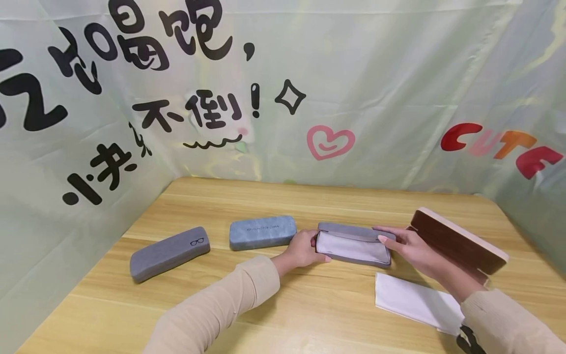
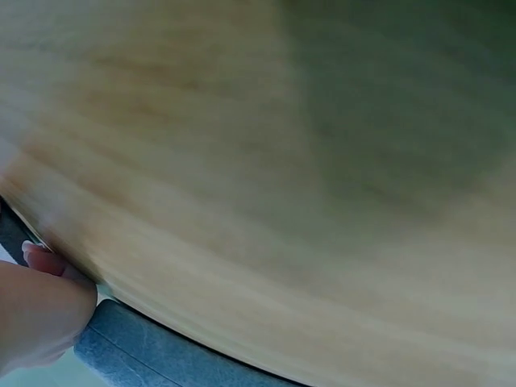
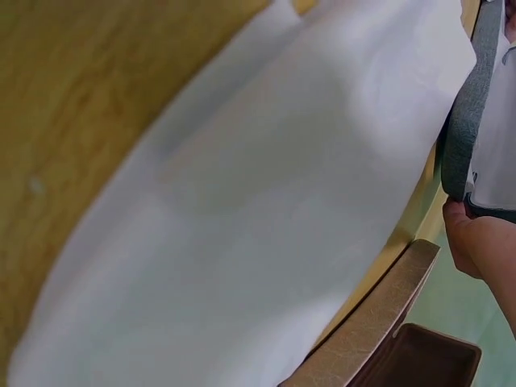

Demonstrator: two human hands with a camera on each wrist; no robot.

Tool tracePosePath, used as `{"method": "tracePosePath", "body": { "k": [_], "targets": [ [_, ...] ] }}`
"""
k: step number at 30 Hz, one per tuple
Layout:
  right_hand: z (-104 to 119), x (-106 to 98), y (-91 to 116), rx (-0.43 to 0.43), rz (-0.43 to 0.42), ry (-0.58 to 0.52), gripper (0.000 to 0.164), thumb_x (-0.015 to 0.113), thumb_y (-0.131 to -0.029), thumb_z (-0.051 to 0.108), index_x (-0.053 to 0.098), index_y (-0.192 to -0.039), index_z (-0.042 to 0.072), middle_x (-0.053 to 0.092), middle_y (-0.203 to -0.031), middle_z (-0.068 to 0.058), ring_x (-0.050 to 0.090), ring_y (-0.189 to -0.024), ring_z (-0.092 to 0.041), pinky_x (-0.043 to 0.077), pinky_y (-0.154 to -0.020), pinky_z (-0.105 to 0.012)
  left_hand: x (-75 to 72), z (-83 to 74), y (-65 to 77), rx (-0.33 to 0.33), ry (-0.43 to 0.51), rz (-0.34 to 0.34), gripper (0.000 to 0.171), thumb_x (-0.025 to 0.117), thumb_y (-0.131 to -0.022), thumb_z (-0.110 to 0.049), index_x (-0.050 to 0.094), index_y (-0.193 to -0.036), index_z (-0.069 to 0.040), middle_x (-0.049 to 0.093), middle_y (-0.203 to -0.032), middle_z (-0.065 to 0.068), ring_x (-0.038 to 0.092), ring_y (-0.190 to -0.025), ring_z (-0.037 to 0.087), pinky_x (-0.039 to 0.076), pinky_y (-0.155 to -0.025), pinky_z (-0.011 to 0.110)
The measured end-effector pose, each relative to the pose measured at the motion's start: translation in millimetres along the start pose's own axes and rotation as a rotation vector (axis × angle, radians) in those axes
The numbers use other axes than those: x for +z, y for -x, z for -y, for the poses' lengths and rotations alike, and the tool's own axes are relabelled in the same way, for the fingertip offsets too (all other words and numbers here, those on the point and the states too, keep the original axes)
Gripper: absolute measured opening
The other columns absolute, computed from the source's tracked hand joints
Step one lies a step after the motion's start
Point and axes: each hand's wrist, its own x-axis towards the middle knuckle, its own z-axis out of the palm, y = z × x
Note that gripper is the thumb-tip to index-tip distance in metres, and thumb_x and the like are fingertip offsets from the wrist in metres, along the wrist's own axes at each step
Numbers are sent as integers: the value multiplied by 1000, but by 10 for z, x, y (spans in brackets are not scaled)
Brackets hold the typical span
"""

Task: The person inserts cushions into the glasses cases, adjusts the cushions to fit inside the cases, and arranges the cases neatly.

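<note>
An open grey glasses case with a pale lining lies at the middle right of the table. My left hand grips its left end, with the thumb along the front edge. At the right end my right hand holds the case, thumb over the lid's edge and fingers behind. In the right wrist view, the hand grips a corner of the case. The left wrist view catches only part of the left hand, beside the blue glasses case.
Left of the hands lie a closed blue case and a closed grey case with a glasses print. A pink case with a brown lining stands open at the right. A folded white cloth lies in front, dark object beside it.
</note>
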Motion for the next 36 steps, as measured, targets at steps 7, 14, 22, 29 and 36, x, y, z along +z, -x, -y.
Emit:
{"method": "tracePosePath", "body": {
  "k": [7,14,22,29,36],
  "targets": [
    [0,1,8,-4,2,-10,49,50,-96,31,47,-134,1,25,-73,3,32,-69,-7,31,-59,-24,-1,-5,0,-2,14,3,35,82,-69,-21,58,-88,-5,40,-67,-3,35,-68,9,27,-60,18],
    [-7,15,8,-10,-14,-19,48,51,-95,30,47,-133,-1,25,-70,2,30,-64,-8,29,-53,-26,-12,-10,1,-5,18,0,34,82,-69,-21,56,-86,-5,40,-68,-3,35,-69,10,27,-60,18],
    [-29,19,21,-34,2,-30,48,52,-95,28,46,-134,0,23,-65,4,28,-59,-8,28,-50,-27,-2,0,14,9,10,0,34,82,-70,-21,54,-83,-6,39,-68,-2,34,-66,9,27,-58,18],
    [-45,22,31,-50,6,-11,48,53,-94,29,48,-133,0,24,-64,4,29,-58,-8,28,-50,-28,12,5,20,15,1,3,35,81,-71,-22,54,-85,-5,40,-69,-2,34,-68,8,27,-60,18],
    [-37,27,43,-61,6,-29,49,53,-94,27,47,-133,-2,22,-65,6,28,-59,-5,28,-49,-27,17,9,17,5,4,-2,36,82,-70,-21,56,-88,-2,40,-70,-1,35,-70,9,29,-60,18]
  ]
}}
